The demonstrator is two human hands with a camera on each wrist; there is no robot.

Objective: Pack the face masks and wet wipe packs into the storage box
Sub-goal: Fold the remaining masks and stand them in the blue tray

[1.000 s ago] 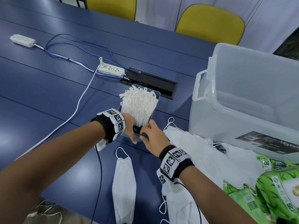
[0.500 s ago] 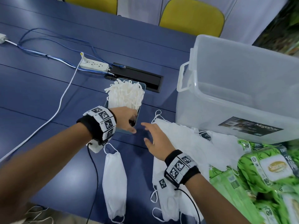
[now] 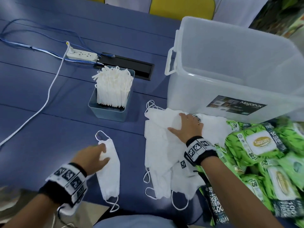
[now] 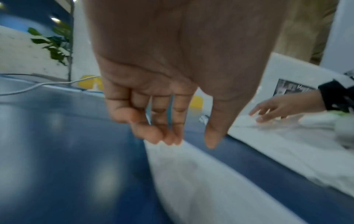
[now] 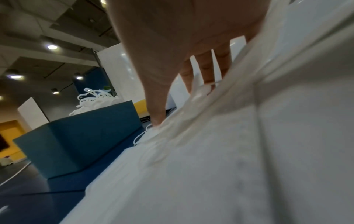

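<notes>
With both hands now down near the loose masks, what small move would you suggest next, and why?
Probably pinch the single mask with the left hand: its fingertips hang just above it, gripping nothing. The right hand lies open on the mask pile, and the storage box looks empty.

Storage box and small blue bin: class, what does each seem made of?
Storage box: apparently translucent, frosted plastic; its inside shows dimly through the walls, with a moulded handle. Small blue bin: probably opaque matte plastic, given its smooth, even walls.

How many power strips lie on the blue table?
1. The power strip lies at the far left of the table, beside the black cable hatch. Others may be out of view.
</notes>
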